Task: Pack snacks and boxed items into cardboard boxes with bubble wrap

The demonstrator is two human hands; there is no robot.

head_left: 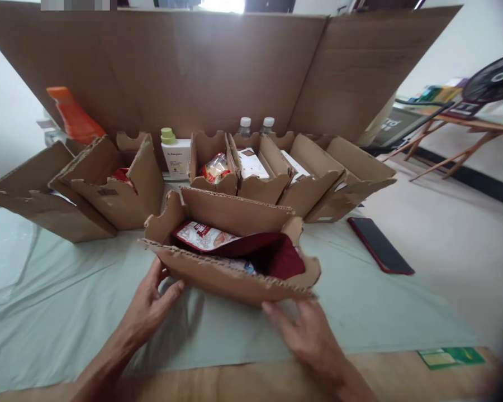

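A long cardboard box (218,277) with notched, rough-cut edges sits at a slant in front of me. Inside it lie a red and white printed packet (205,235) and dark red material (283,257), which may be part of the same packet. My left hand (155,298) grips the box's lower left corner, its fingertips partly hidden behind the cardboard and the thumb along the front. At the lower right, my right hand (304,326) holds the front edge, with some fingers out of sight beneath it.
Behind stands a row of cardboard boxes (310,192) holding packets and white cartons. An orange bottle (77,120), a green-capped white container (176,156) and clear bottles (245,127) stand near a tall cardboard panel (209,67). A phone (379,244) lies right on the pale green cloth (88,290).
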